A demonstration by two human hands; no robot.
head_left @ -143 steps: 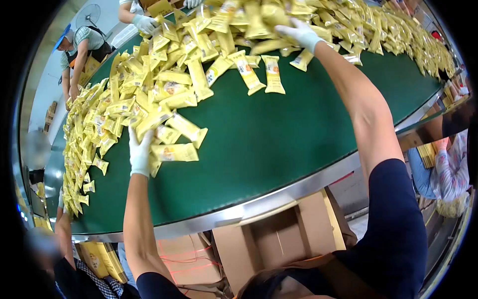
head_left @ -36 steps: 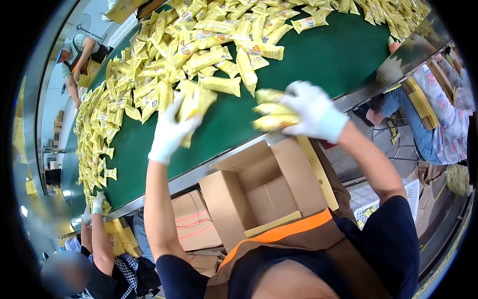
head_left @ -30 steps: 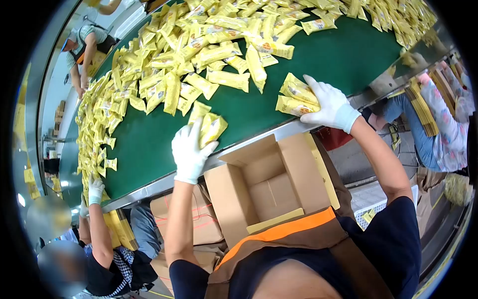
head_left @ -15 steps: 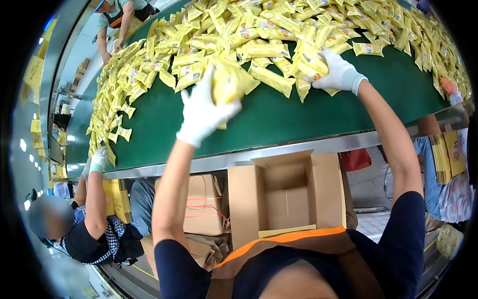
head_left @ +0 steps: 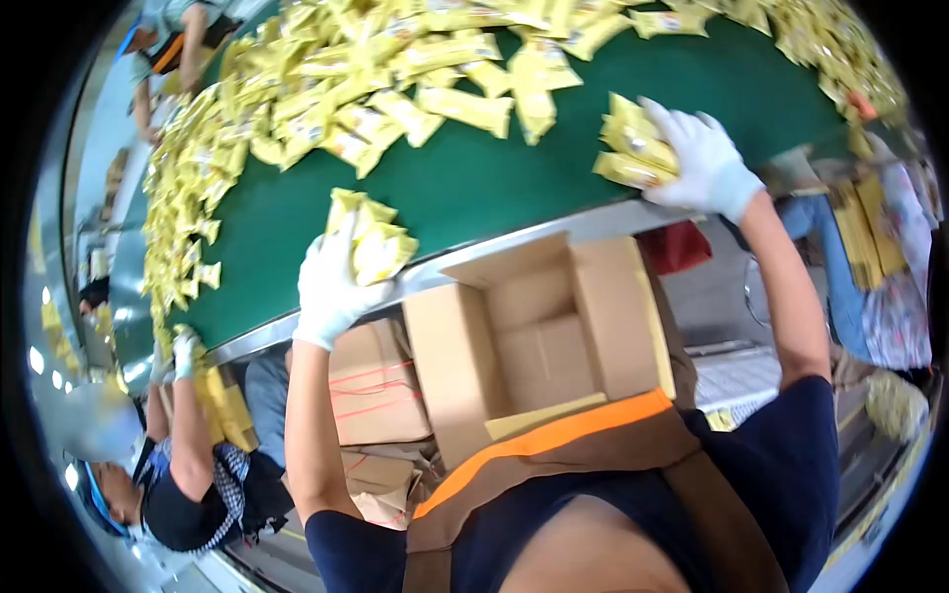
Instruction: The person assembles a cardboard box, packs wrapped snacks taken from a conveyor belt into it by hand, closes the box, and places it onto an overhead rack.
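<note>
Both my hands wear white gloves. My left hand (head_left: 334, 287) is closed on a small bunch of yellow snack packets (head_left: 380, 243), just over the near edge of the green conveyor belt (head_left: 465, 193). In my right hand (head_left: 704, 166) is another bunch of yellow snack packets (head_left: 633, 150), gripped from the right side above the belt. An open cardboard box (head_left: 450, 361) stands below, between my arms, its flaps spread; no packets show inside it. Many more yellow packets (head_left: 336, 84) lie heaped across the far part of the belt.
A metal rim (head_left: 435, 267) runs along the belt's near side. Left of the open box are taped cartons (head_left: 376, 381). Co-workers are at the lower left (head_left: 188, 465), upper left (head_left: 188, 40) and right edge (head_left: 895, 217). Folded yellow cartons (head_left: 870, 227) stand at the right.
Both hands have drawn back from the heap toward the belt's near edge, carrying packets. My left hand has moved down and left. The view has tilted, and the box appears higher.
</note>
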